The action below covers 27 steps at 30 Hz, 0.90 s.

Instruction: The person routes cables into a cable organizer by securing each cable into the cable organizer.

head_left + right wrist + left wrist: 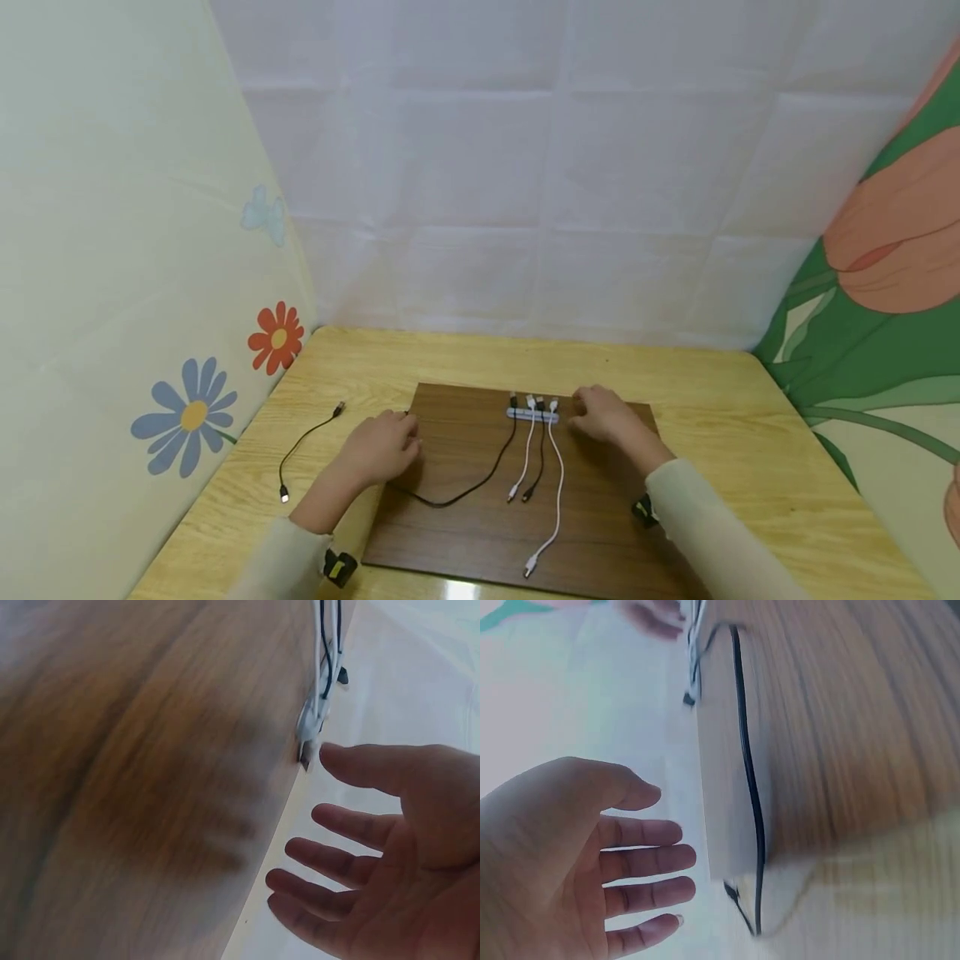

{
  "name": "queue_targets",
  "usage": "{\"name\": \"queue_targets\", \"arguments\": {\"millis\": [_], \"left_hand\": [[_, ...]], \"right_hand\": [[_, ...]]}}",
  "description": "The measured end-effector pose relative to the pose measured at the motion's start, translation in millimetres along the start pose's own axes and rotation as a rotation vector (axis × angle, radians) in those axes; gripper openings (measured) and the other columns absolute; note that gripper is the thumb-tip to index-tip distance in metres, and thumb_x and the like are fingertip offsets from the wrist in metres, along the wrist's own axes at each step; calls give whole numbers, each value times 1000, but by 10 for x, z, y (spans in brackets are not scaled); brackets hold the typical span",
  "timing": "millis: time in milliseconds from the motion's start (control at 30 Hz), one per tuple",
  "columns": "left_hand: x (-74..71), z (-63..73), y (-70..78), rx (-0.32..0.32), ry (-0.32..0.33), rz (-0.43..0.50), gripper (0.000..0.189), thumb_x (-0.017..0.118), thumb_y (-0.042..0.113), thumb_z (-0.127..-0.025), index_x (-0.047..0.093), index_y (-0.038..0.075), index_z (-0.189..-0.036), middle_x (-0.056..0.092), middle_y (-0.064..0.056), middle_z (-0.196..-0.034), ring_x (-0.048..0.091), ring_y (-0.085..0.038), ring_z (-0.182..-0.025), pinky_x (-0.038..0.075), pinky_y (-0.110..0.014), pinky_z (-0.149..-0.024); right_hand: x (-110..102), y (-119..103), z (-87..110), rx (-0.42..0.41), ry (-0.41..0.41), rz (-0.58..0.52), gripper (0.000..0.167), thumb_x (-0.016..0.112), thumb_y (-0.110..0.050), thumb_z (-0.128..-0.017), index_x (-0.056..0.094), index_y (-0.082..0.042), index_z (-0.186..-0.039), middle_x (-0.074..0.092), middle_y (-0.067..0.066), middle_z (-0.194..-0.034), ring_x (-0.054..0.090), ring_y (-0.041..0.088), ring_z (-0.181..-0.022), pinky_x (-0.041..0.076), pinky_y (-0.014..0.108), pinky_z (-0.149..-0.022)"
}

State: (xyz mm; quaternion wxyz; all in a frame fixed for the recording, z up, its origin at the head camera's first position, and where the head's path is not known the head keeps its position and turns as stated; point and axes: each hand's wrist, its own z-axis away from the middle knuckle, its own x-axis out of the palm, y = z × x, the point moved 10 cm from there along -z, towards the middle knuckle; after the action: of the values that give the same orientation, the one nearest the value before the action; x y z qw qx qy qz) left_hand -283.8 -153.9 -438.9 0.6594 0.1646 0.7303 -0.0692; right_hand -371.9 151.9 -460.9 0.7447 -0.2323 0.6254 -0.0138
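Observation:
My left hand (380, 450) hovers at the left edge of a dark brown wooden board (457, 533), its fingers loosely spread and holding nothing. My right hand (602, 414) is over the board's far right part, also with nothing in it; its thumb is nearest the pale cable holder strip (517, 413). In that strip sit several cable ends side by side. A long black cable (480, 485) runs from it toward the left hand, where its far part is hidden. A short white cable (528, 458), a short black cable (541, 462) and a longer white cable (560, 492) hang toward me.
A separate black cable (300, 439) lies curved on the yellow wood-grain table (750, 467), left of the board. White cloth (465, 167) hangs behind the table. Flower-printed sheets (90, 275) stand at both sides.

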Motion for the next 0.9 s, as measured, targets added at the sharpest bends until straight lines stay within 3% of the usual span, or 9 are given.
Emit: {"name": "queue_targets", "arguments": {"millis": [200,400,667,900], "left_hand": [[-54,98,-372,-102,13,-4,18,66,24,-97,67,8,-103,65,-4,-93,60,-25,-85,52,-43,-68],[-93,228,-691,-182,14,19,20,63,19,-97,65,2,-108,64,-13,-101,60,-35,-96,53,-51,-74],[-37,395,-1086,-313,-27,50,35,60,18,-98,60,-7,-121,61,-27,-121,55,-49,-114,50,-63,-84],[11,591,-1420,-411,-90,111,40,53,15,-97,55,-13,-126,57,-33,-122,50,-55,-113,47,-66,-87]], "right_hand": [[40,138,123,25,-20,6,59,72,-24,-94,51,8,-139,49,35,-139,44,54,-130,36,63,-109],[56,195,184,0,-27,30,64,75,-26,-91,51,8,-139,48,36,-139,45,55,-129,37,63,-108],[82,253,372,-14,-78,26,76,76,-34,-90,45,8,-146,35,40,-149,29,64,-136,28,71,-110],[114,270,489,-47,-121,11,81,74,-39,-92,40,8,-148,26,42,-153,18,68,-139,22,75,-109]]}}
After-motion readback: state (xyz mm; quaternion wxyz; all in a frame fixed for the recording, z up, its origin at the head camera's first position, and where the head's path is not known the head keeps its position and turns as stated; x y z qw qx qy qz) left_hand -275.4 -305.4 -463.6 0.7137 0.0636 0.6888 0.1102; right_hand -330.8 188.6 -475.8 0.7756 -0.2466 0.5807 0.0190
